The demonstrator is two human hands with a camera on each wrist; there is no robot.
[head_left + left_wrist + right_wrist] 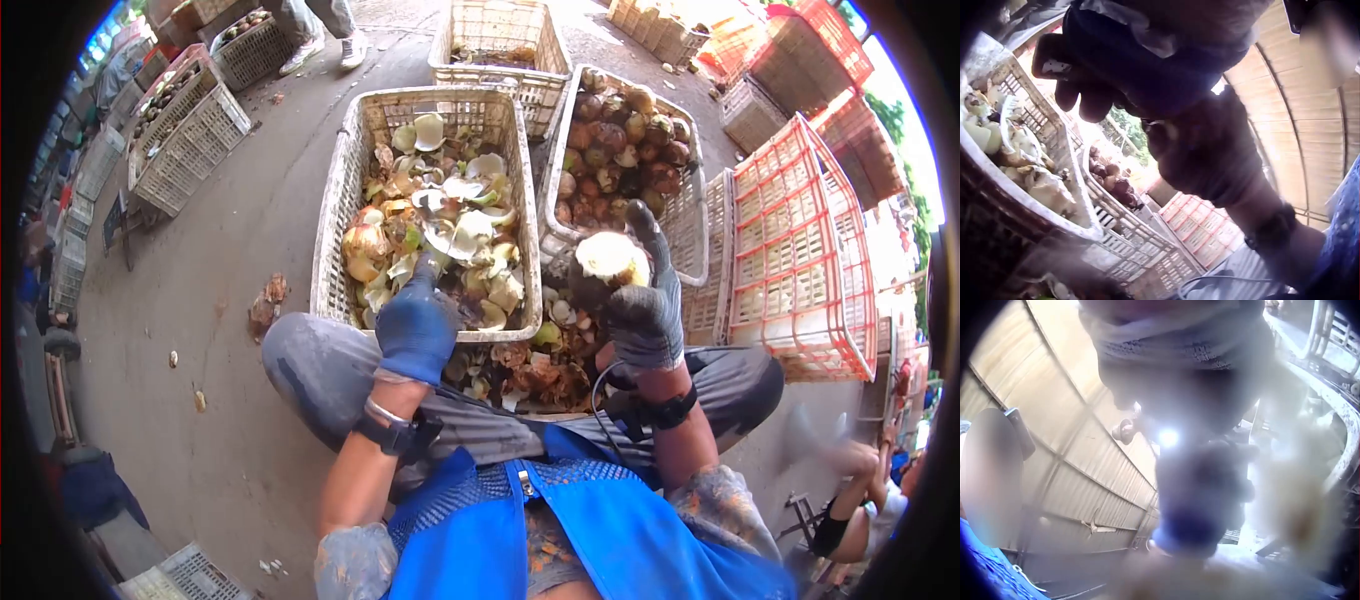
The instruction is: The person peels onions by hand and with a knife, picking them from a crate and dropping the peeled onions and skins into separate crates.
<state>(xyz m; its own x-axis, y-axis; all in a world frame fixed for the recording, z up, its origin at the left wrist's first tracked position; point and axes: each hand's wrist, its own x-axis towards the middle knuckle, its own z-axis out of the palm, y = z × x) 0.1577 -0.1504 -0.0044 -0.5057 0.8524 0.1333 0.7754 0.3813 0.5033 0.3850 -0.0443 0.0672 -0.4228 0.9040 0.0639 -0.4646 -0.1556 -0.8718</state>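
At the near end of the crate of dark vegetables [688,225], right of the crate of peelings [333,200], holding a round, part-peeled vegetable [610,262] in the gloved right grip [645,315], with fingers bent about the dark side and pale flesh facing up. Looks dense and stiff all through, so probably weighty for its bulk and able to take a firm squeeze without giving. Likely slick over the bared top, rougher and surer on the dark skin. Best taken low and wide, cupped from beneath with the palm against the skin and the thumb opposite the fingers at the broadest part, well off the pale cut face. Apt to roll or twist if pinched near the crown, being so round; apt to chip or scuff at the peeled edge if dropped, rather than squash. Over the near rim of the crate of peelings, holding out the blue-gloved left grip [418,325], with fingers partly hidden; perhaps curled about something, but impossible to tell from the dim left wrist view whether grasping or released
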